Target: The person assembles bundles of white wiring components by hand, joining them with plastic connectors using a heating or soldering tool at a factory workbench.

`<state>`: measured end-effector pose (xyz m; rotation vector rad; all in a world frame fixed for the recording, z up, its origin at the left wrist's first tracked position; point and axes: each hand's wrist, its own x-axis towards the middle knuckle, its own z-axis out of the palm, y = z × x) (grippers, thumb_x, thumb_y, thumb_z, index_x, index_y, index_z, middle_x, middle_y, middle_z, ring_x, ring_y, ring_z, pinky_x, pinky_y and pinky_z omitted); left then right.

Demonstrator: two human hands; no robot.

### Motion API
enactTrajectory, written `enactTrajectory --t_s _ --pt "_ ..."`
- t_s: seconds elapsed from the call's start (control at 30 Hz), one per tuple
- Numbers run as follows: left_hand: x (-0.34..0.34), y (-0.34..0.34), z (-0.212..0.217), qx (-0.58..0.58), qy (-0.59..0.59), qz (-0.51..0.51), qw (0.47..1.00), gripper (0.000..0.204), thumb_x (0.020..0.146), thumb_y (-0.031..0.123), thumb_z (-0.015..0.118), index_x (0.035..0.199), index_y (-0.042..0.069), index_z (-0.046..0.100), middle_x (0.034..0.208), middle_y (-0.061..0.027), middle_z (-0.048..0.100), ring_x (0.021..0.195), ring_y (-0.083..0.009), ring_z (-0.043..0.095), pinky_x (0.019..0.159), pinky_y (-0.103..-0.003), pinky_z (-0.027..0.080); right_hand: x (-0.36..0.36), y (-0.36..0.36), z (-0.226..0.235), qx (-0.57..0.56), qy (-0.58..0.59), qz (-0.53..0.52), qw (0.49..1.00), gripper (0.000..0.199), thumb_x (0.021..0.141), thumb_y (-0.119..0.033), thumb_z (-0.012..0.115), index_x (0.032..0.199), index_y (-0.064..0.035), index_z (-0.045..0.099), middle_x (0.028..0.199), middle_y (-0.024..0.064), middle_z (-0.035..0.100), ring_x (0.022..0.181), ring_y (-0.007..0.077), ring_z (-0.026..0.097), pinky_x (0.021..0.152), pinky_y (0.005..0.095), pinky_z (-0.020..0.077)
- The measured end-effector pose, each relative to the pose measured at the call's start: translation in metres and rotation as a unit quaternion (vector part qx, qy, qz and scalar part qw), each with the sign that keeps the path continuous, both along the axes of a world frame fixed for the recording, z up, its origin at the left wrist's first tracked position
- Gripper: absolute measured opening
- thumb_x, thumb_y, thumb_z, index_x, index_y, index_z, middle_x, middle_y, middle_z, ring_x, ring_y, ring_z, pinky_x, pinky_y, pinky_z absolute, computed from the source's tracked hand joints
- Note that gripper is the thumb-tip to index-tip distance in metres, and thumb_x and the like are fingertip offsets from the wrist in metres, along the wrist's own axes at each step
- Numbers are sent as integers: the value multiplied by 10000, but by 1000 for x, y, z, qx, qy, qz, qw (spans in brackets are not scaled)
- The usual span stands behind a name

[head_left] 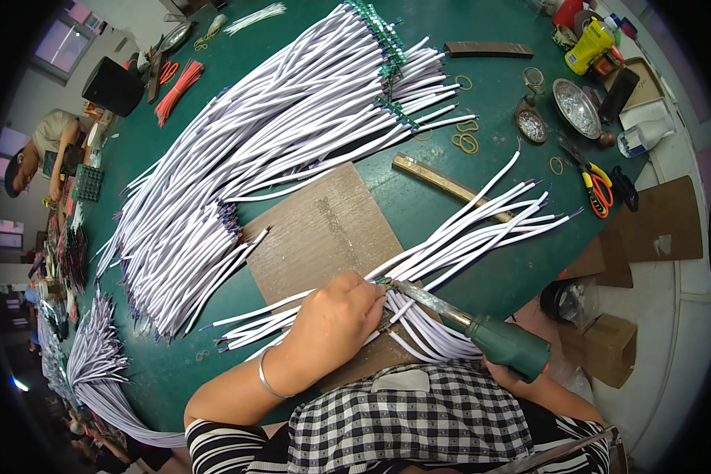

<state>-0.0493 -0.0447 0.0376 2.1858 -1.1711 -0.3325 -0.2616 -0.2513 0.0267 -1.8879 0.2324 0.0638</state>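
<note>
My left hand [336,316] is closed, its thumb and fingers pinching the end of a white cable beside a small green circuit board [384,280]. The fingertips partly hide that joint. A soldering iron [509,346] with a thick green handle lies in my right hand [504,378], which is mostly hidden behind the handle. Its metal tip meets the work right beside my left fingertips. Loose white cables [490,225] fan out to the upper right, and others [423,332] curve below the iron. A brown board [324,229] lies under the work.
A big pile of white cables [237,134] with green boards at one end covers the far left. At the right are a metal bar [442,183], rubber bands [466,142], a metal dish [575,103] and orange-yellow cutters [599,193]. Another person [47,150] sits at far left.
</note>
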Motion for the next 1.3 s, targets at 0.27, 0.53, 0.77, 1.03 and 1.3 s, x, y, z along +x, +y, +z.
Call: enactTrajectory --t_s 0.27,0.53,0.77,1.03,1.3 --pt "-1 -2 0 13 13 24 1000 81 750 60 654 821 23 656 736 -137 606 660 -312 603 586 -383 501 0 -6 1 -168 -86 67 980 445 690 -86 688 1100 27 554 1001 135 632 895 235 637 806 318 502" --pt "-1 -6 3 35 17 25 999 77 748 63 633 810 20 653 739 -149 600 667 -324 599 607 -393 499 2 -7 11 -140 -73 55 986 522 689 -106 717 1140 54 509 1030 131 630 913 219 633 832 313 496" --pt "-1 -8 5 46 15 28 998 74 743 67 634 797 19 650 728 -150 588 658 -332 592 602 -398 496 0 -12 25 -185 -72 39 979 488 711 -95 703 1135 55 515 988 134 636 864 195 635 788 291 500" --pt "-3 -7 7 58 -11 19 998 71 741 76 648 802 38 647 742 -141 590 643 -322 594 580 -394 497 -1 -15 25 49 34 -57 997 327 821 -105 591 1113 27 529 792 81 630 690 168 613 701 288 479" --pt "-11 21 4 31 -34 27 999 154 719 66 662 873 69 650 747 -84 570 600 -261 579 531 -354 475 18 -30 29 -33 -83 68 994 291 821 -98 583 1082 27 551 865 93 623 726 156 615 687 302 501"
